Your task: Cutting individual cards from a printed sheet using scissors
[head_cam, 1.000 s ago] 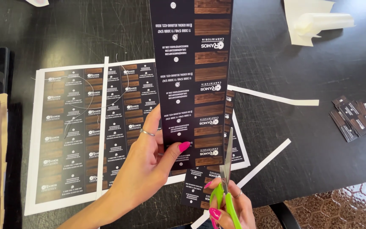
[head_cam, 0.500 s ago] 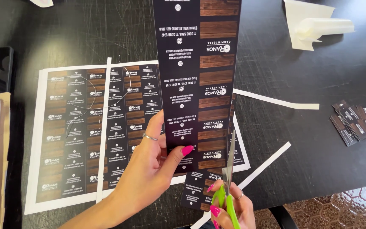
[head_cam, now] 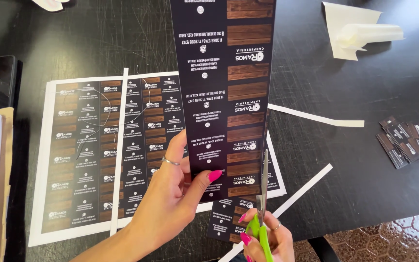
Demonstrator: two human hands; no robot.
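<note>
1. Left hand (head_cam: pixel 170 204): raised from lower left, thumb laid across the front of a tall printed strip (head_cam: pixel 226 97) of dark cards, fingers behind; it pinches the strip near its lower end.
2. Right hand (head_cam: pixel 265 237): at the bottom edge, closed round the green handles of scissors (head_cam: pixel 263 204), blades pointing up along the strip's right edge.
3. Strip: held upright above the black table (head_cam: pixel 364 73), between both hands.
4. Beneath: a printed sheet (head_cam: pixel 88 155); white offcuts (head_cam: pixel 316 116) and cut cards (head_cam: pixel 406 140) to the right.
</note>
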